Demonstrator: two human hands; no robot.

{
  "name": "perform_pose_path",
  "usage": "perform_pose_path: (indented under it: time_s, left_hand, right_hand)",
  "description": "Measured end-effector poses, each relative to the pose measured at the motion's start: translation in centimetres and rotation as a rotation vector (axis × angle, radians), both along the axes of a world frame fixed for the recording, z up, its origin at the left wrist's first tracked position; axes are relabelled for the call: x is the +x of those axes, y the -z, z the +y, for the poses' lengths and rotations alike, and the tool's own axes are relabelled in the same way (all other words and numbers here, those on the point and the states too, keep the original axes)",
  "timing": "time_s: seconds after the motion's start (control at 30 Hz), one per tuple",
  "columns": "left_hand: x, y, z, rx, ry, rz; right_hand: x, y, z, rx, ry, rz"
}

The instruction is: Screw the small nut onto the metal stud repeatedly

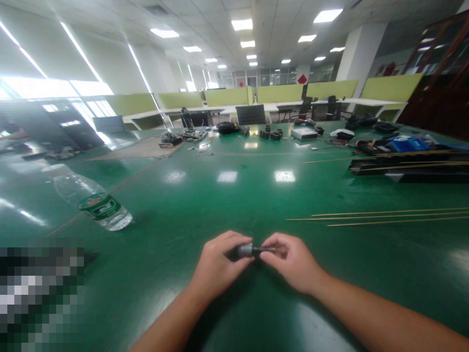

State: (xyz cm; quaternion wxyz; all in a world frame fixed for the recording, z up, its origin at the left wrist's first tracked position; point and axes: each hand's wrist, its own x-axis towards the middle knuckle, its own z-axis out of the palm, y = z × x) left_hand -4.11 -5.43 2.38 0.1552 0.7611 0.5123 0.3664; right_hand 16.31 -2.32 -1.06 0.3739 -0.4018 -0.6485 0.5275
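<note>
Close to the table's near side, my left hand point(224, 261) is wrapped around a short dark cylinder with a silver-grey collar point(245, 250). A thin dark shaft point(269, 249) points out of its right end, lying about level. The fingertips of my right hand point(289, 259) pinch this shaft, with the thumb below and the fingers above and behind. My two hands are a small gap apart. Most of the cylinder's left part is covered by my left fingers, and the exact kind of tool cannot be made out.
On the green table point(205, 190), a clear water bottle point(98, 205) with a green label is at left. Thin brass-coloured rods point(366, 215) lie at right, near black trays point(406, 166). Electronics and small black parts point(271, 133) line the far side. A pixelated patch covers the lower left.
</note>
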Motion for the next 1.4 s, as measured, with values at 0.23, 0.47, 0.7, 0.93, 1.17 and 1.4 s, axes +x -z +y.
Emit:
perform_pose_path:
  time_s: [0.23,0.47,0.7,0.93,1.17,1.4]
  left_hand:
    - [-0.1,-0.2,0.0,0.02,-0.016,0.005]
    - [-0.3,-0.2,0.1,0.032,-0.017,0.01]
    - [-0.6,-0.4,0.1,0.044,-0.044,0.027]
    - [-0.7,-0.5,0.2,0.033,-0.067,0.033]
    - [-1.0,-0.6,0.2,0.06,-0.076,0.045]
    - [-1.5,-0.7,0.4,0.074,-0.087,0.085]
  right_hand:
    - [0.2,0.0,0.0,-0.01,0.015,-0.009]
    - [0.2,0.2,0.1,0.021,0.029,-0.018]
    - [0.2,0.4,0.2,0.014,0.044,-0.018]
    - [0.3,-0.1,0.1,-0.005,0.054,-0.011]
    - [0.3,0.0,0.2,-0.01,0.054,0.0]
    - [0.3,0.2,0.2,-0.024,0.044,-0.003]
